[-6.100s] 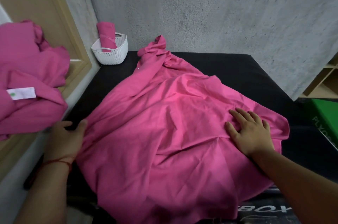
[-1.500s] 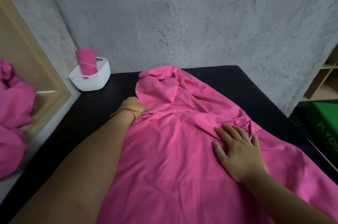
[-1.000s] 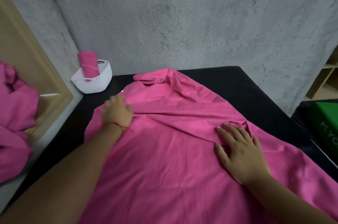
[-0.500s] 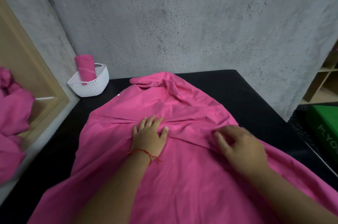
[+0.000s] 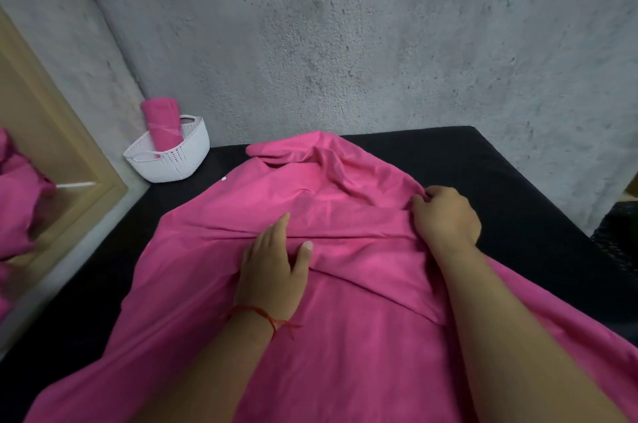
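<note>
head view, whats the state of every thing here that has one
pink cloth: spread over the black surface, creased, one fold across its middle
left hand: lies on the cloth at the fold, fingers straight
right hand: fingers curled, pinches a bunch of the cloth
white basket: upright, holds one roll
rolled pink cloth: rolled up, stands leaning in the basket
black surface: partly covered by the cloth

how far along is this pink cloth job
Done: one rolled pink cloth stands in the white basket. In hand: the pink sheet lies spread but creased on the black table; the left hand presses it, the right hand pinches a ridge. Left: smoothing and probably rolling it; a pink pile waits at left.
</note>
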Demonstrator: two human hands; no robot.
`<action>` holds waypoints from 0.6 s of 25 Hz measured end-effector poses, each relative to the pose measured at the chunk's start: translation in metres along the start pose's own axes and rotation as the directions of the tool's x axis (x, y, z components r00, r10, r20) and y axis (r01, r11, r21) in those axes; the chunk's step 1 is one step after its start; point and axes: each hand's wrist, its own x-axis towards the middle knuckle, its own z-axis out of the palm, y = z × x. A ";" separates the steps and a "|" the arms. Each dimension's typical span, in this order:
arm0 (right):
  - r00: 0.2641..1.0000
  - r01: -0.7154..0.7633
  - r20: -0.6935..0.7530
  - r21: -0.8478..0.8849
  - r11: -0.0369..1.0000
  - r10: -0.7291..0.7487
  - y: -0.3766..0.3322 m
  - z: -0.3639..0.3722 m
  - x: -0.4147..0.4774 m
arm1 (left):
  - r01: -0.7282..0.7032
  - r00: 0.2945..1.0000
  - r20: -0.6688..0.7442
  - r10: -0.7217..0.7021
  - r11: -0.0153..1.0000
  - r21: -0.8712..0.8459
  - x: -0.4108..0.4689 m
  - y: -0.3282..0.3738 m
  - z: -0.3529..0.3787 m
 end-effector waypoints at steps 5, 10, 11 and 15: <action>0.907 0.414 -0.101 0.050 0.909 -0.408 -0.024 0.005 -0.018 | 0.003 0.993 -0.121 -0.016 0.994 -0.109 -0.003 0.001 -0.004; 0.351 0.884 0.374 0.172 0.436 -0.859 -0.061 0.014 -0.090 | -0.046 0.980 -0.199 -0.024 0.939 -0.340 -0.004 0.004 -0.015; 0.260 0.899 0.451 0.210 0.385 -0.854 -0.063 0.016 -0.100 | -0.050 0.985 -0.175 -0.011 0.939 -0.340 -0.005 0.006 -0.016; 0.168 0.786 0.677 0.347 0.512 -0.717 -0.063 0.006 -0.105 | -0.026 0.999 -0.027 0.020 0.971 -0.238 -0.002 0.004 -0.016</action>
